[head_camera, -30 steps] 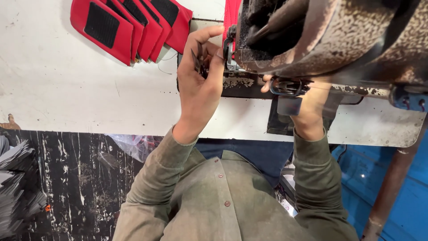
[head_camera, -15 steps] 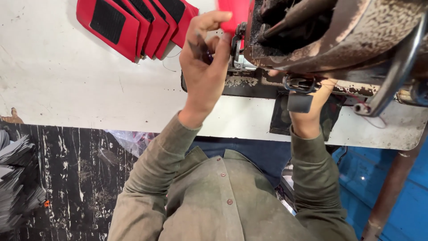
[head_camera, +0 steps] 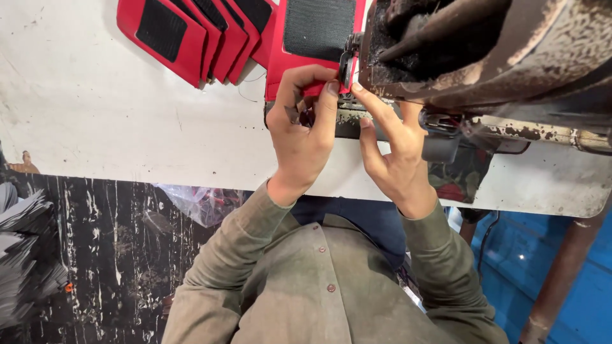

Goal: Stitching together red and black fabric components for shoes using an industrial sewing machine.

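A red fabric piece with a black mesh patch [head_camera: 299,44] lies on the white table [head_camera: 83,114], its near edge under the needle area of a worn, rusty sewing machine [head_camera: 484,51]. My left hand [head_camera: 303,127] pinches the piece's near edge, and small snips seem to sit in its fingers. My right hand [head_camera: 395,146] is beside it, its index finger stretched up to the fabric edge at the presser foot.
Several matching red pieces with black patches [head_camera: 191,32] are fanned out at the table's back left. A stack of grey sheets [head_camera: 25,248] stands on the dark floor at left. A blue surface [head_camera: 574,280] and a brown machine leg [head_camera: 561,274] are at right.
The view has shifted right. My right hand came out from under the machine and rose to the fabric edge beside the left hand. More of the red piece is now in view.
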